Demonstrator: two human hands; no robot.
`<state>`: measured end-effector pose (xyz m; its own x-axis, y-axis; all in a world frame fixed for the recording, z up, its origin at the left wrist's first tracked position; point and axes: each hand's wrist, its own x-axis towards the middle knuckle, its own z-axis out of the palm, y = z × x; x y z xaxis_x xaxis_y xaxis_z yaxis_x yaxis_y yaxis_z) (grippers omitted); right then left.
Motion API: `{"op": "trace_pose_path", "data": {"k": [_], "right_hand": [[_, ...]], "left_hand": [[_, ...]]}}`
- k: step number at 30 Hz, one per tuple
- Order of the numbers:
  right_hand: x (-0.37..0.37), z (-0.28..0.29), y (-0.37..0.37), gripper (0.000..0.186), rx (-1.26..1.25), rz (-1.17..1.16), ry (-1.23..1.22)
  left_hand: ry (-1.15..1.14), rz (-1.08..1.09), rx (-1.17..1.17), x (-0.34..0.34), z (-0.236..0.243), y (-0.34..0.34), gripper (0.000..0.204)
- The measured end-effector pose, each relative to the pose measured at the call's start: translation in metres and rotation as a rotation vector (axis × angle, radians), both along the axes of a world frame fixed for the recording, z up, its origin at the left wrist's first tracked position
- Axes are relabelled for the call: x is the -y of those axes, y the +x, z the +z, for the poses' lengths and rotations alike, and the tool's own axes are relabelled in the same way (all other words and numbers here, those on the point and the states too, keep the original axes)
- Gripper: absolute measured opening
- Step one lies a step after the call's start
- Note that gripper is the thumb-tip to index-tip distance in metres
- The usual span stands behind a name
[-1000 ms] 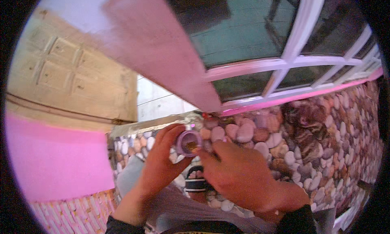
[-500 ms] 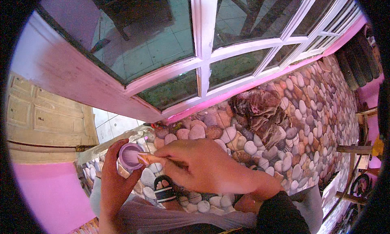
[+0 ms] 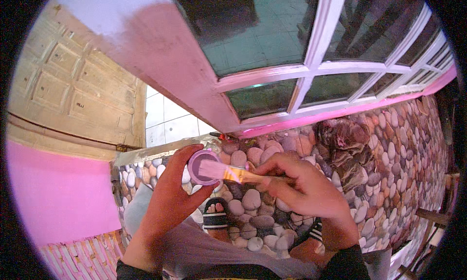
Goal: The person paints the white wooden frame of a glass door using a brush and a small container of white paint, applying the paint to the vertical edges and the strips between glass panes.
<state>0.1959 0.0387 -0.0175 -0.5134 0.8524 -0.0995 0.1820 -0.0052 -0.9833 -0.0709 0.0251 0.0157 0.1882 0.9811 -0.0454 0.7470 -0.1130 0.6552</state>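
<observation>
My left hand (image 3: 179,183) is closed around a small round cup of pink paint (image 3: 193,177), thumb and fingers on opposite sides of its rim. In my right hand (image 3: 301,186) is a paintbrush (image 3: 234,173), gripped by its wooden handle. The brush's pink-coated bristles lie over the cup's mouth; whether they touch the paint I cannot tell. Beyond my hands stands a white-framed glass door or window panel (image 3: 311,68), its lower left frame coated in pink.
A pale wooden panelled door (image 3: 78,85) is at the left, above a pink wall (image 3: 61,192). White tiles (image 3: 168,117) show through the doorway. A crumpled dark sheet (image 3: 343,148) lies on the pebble-patterned floor (image 3: 389,183). A red-handled tool (image 3: 220,136) rests near the threshold.
My right hand has drawn back to the right, and more of the brush's bristles now show over the cup. The view has turned left, so the surroundings sit farther right.
</observation>
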Motion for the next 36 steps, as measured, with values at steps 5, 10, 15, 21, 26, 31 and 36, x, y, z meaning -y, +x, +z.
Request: {"op": "trace_pose_path", "data": {"k": [5, 10, 15, 21, 26, 31, 36], "right_hand": [[-0.002, 0.007, 0.011, 0.023, 0.037, -0.031, -0.093], [-0.001, 0.000, 0.009, 0.023, -0.080, -0.087, -0.188], [0.006, -0.010, -0.008, 0.020, -0.272, -0.239, -0.410], [0.018, -0.060, -0.052, 0.017, -0.407, -0.511, -0.122], [0.021, -0.075, -0.072, 0.020, -0.275, -0.618, 0.135], [0.019, -0.070, -0.087, 0.024, -0.301, -0.627, 0.124], [0.010, -0.083, -0.095, 0.025, -0.236, -0.710, 0.355]], "left_hand": [[0.003, -0.015, 0.061, -0.001, -0.003, -0.003, 0.066], [0.012, 0.025, 0.060, 0.004, 0.006, -0.008, 0.065], [-0.031, 0.137, 0.112, 0.008, 0.007, -0.018, 0.070], [0.040, 0.116, 0.118, 0.010, 0.008, -0.021, 0.073], [0.010, 0.138, 0.172, 0.012, 0.012, -0.018, 0.073], [0.027, 0.123, 0.152, 0.012, 0.013, -0.021, 0.072], [0.022, 0.129, 0.142, 0.013, 0.017, -0.015, 0.071]]}}
